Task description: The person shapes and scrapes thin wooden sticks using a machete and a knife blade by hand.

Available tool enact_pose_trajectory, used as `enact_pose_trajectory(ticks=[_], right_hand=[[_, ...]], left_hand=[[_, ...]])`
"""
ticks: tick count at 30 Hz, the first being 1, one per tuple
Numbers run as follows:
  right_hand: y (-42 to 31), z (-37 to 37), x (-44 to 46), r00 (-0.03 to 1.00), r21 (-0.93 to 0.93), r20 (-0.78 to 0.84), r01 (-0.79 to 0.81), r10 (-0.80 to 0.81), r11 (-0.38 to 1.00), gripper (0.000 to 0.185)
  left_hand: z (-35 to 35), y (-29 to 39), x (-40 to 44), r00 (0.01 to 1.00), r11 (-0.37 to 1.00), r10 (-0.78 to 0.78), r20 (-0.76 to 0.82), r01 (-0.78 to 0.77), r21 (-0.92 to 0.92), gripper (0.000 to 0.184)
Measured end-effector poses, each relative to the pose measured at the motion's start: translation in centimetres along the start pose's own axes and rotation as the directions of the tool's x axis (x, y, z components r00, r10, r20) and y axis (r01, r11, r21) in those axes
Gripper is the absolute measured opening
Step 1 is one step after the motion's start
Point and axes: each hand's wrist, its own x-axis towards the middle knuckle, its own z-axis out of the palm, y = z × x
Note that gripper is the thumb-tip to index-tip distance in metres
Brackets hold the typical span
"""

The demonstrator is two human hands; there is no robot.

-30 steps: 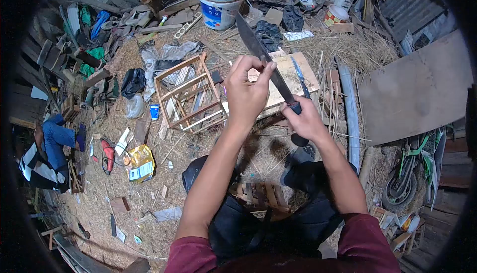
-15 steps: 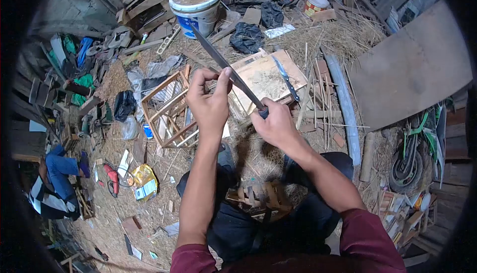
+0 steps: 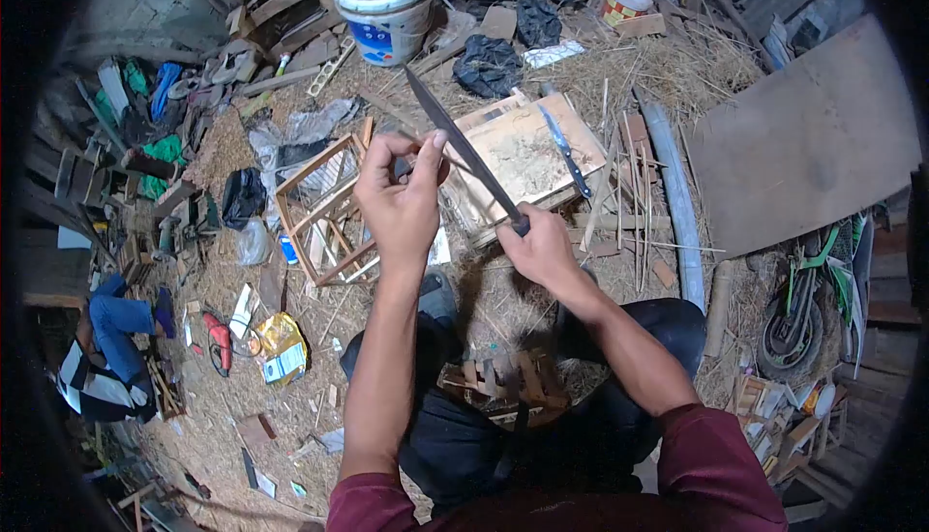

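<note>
My right hand [image 3: 544,247] is wrapped around the dark handle of a machete [image 3: 462,145], whose long blade points up and away to the left. In front of me, my left hand [image 3: 402,198] is closed in a pinch, thumb against fingers, on a thin wooden stick [image 3: 455,161]. The stick crosses close to the blade; whether they touch I cannot tell. Beyond both hands lies a wooden board [image 3: 513,160] strewn with shavings. On it rests a knife with a black handle [image 3: 575,174]. A slatted wooden frame [image 3: 314,218] stands left of my left hand.
A white bucket [image 3: 385,24] stands at the back. Right of the board are thin sticks [image 3: 636,203], a grey pole [image 3: 674,208] and a large sheet [image 3: 808,145]. A red power tool [image 3: 219,340] and a yellow packet [image 3: 282,346] lie left. Another person's jeans-clad leg [image 3: 121,329] shows far left.
The machete has shifted slightly right and down, its tip now farther right, along with my right hand. My left hand has moved a little left and keeps its pinch. The view has tilted slightly.
</note>
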Motion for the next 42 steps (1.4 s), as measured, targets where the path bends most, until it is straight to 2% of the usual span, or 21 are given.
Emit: enact_pose_trajectory(ticks=[3,4,7,8,10,12,14,17,18,21,22,25,26,27,29,31,32,35,38,41,42], right_hand=[[2.7,1.4,0.7,0.998,-0.109,-0.017,-0.069,0.068,0.992,0.035],[2.8,1.5,0.7,0.994,-0.089,-0.001,-0.112,0.113,0.99,0.035],[1.7,1.0,0.8,0.993,-0.081,0.04,-0.109,0.113,0.991,0.037],[1.8,1.2,0.9,0.998,-0.084,-0.009,-0.063,0.063,0.994,0.034],[2.0,1.4,0.6,0.994,-0.091,-0.104,0.02,-0.029,0.996,0.027],[5.3,2.3,0.9,0.997,-0.141,-0.057,-0.05,0.042,0.989,0.033],[6.0,2.2,1.1,0.993,-0.189,0.005,-0.113,0.116,0.975,0.035],[4.3,1.7,0.7,0.998,-0.163,-0.015,-0.066,0.065,0.984,0.035],[3.9,1.3,0.6,0.985,-0.129,0.04,-0.165,0.171,0.978,0.035],[7.7,2.5,1.1,0.992,-0.236,-0.037,-0.129,0.124,0.963,0.035],[7.8,2.4,0.9,0.995,-0.232,-0.015,-0.101,0.1,0.967,0.035],[6.0,2.0,0.4,0.979,-0.143,0.011,-0.2,0.203,0.969,0.036],[6.8,2.4,0.2,0.977,-0.096,-0.018,-0.211,0.211,0.973,0.038],[10.1,3.4,0.2,0.983,-0.164,-0.032,-0.184,0.182,0.969,0.04],[12.5,3.4,0.2,0.956,-0.246,-0.003,-0.286,0.295,0.926,0.042],[12.4,3.4,0.3,0.961,-0.292,-0.008,-0.266,0.276,0.919,0.043],[12.3,3.6,0.3,0.96,-0.26,-0.004,-0.27,0.278,0.927,0.043],[15.4,4.9,-0.8,0.987,-0.224,-0.129,-0.122,0.095,0.967,0.034],[14.3,4.0,-0.5,0.958,-0.174,-0.005,-0.284,0.288,0.943,0.04],[12.2,4.5,-0.6,0.969,-0.122,-0.063,-0.245,0.239,0.962,0.039],[11.3,4.2,-1.0,0.967,-0.123,-0.035,-0.253,0.251,0.96,0.039]], left_hand=[[0.0,0.4,0.5,0.991,0.995,-0.104,-0.082,0.104,0.005,0.023],[-0.5,-0.1,1.0,0.995,0.998,-0.052,-0.084,0.055,0.037,0.024],[-0.4,0.3,1.0,0.988,0.995,-0.102,-0.117,0.099,-0.028,0.023],[-0.5,0.0,0.9,0.995,0.999,-0.051,-0.085,0.052,0.015,0.023],[-0.1,0.2,0.3,0.995,0.997,-0.072,-0.066,0.073,0.007,0.023],[0.3,0.2,0.3,0.998,0.999,-0.031,-0.053,0.03,-0.016,0.023],[0.2,0.1,0.4,0.997,0.998,-0.062,-0.051,0.061,-0.027,0.023],[0.3,-0.1,0.7,0.998,0.998,-0.056,-0.039,0.056,-0.019,0.024],[0.3,-0.1,0.3,0.998,0.998,-0.055,-0.034,0.055,-0.011,0.024],[0.7,0.4,0.1,0.998,1.0,-0.025,-0.051,0.026,0.009,0.023],[0.7,0.2,0.1,0.997,0.998,0.006,-0.073,-0.002,0.056,0.022],[-0.1,-0.5,0.3,0.998,0.98,0.045,-0.049,-0.034,0.197,0.022],[-0.3,-0.6,0.2,0.998,0.99,0.018,-0.054,-0.011,0.142,0.022],[0.1,-0.3,0.0,0.999,0.997,-0.01,-0.053,0.014,0.075,0.022],[0.5,0.1,-0.2,0.998,0.999,-0.017,-0.055,0.02,0.042,0.022],[0.7,0.2,-0.1,0.998,0.995,0.042,-0.039,-0.038,0.096,0.022],[0.6,0.1,-0.2,0.998,0.991,0.059,-0.034,-0.054,0.125,0.022],[0.6,-0.2,0.0,0.996,0.998,-0.028,-0.087,0.032,0.05,0.023],[0.6,0.1,0.0,0.998,0.996,0.038,-0.057,-0.033,0.085,0.023],[0.3,-0.2,0.3,0.996,0.998,0.012,-0.084,-0.007,0.056,0.024],[0.1,-0.3,0.3,0.994,0.999,-0.015,-0.105,0.019,0.037,0.024]])
